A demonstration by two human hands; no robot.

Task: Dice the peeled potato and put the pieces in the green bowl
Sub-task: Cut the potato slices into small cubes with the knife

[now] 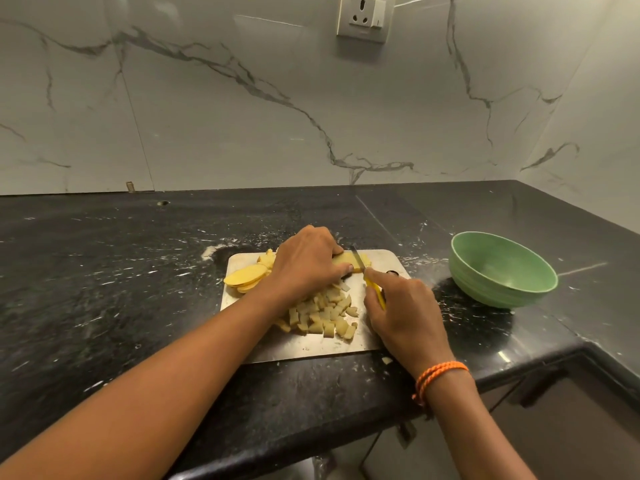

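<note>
**Potato Diced on Steel Board, Green Bowl Waiting Empty**

An orange cord bracelet (439, 375) is worn on the right wrist at the near edge of the black stone tabletop (104, 271). Just beyond it, the right hand (401, 313) is clenched around the yellow handle of a small knife (367, 275), the forefinger laid along the top and the blade angled down onto a potato slab (356, 261). A heap of diced potato pieces (322, 315) is piled on the near half of the steel cutting board (311, 348), between the two forearms. Farther in, the slab is pinned flat by the left hand (308, 261), its fingertips pressed on the slab just beside the blade. A fan of uncut potato slices (246, 277) is seen at the board's left edge, partly covered by that hand. The green bowl (502, 271) is stood on the tabletop to the right of the board, apart from it, with nothing in it. Behind, a white marble-veined wall (242, 116) is fitted with a socket (363, 19).
</note>
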